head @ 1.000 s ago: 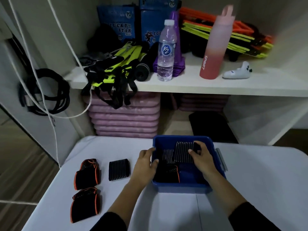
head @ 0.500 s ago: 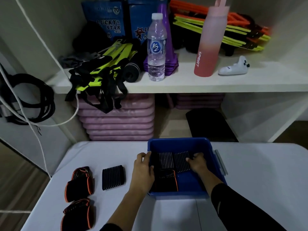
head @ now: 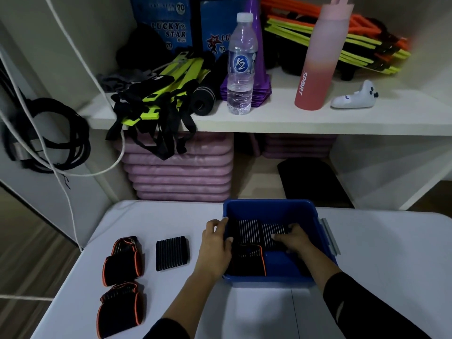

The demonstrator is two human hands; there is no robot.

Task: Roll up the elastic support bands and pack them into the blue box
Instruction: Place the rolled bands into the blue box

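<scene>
**Head view.** The box (head: 271, 210), blue and open-topped, stands on the white tabletop (head: 391, 277) at centre frame.

- **Hands.** The left hand (head: 215, 245) grasps the box's left wall, with the thumb hooked over the rim to the inside and the fingers curled on the outside. The right hand (head: 294, 238) reaches into the box from the lower right. It pinches the right band (head: 270, 231) between thumb and curled fingers.
- **Bands in the box.**
  - The right band is black with pale ribs and lies in the far half of the box. Its ribs point toward the top of the frame. The hand covers its right end, so its long axis cannot be told.
  - The left band (head: 245, 232) touches it on the left. It is the same kind, with ribs pointing the same way, and the two form a row running left to right.
  - The edged band (head: 247, 261), black with an orange border, lies below them in frame, at the box's near-left corner.
- **Bands on the tabletop.**
  - The loose band (head: 172, 253) lies left of the box and apart from it. It is ribbed, and its ribs point up the frame, leaning slightly left.
  - The upper wrap (head: 123, 260) and lower wrap (head: 119, 310) lie further left. Both are black with orange edges and sit one below the other, nearly touching. Each has its long axis running up the frame.
- **Shelf.** Across the upper frame, the shelf (head: 281, 121) carries a water bottle (head: 241, 67) and a pink bottle (head: 318, 59), both upright, and a white controller (head: 352, 97).
</scene>
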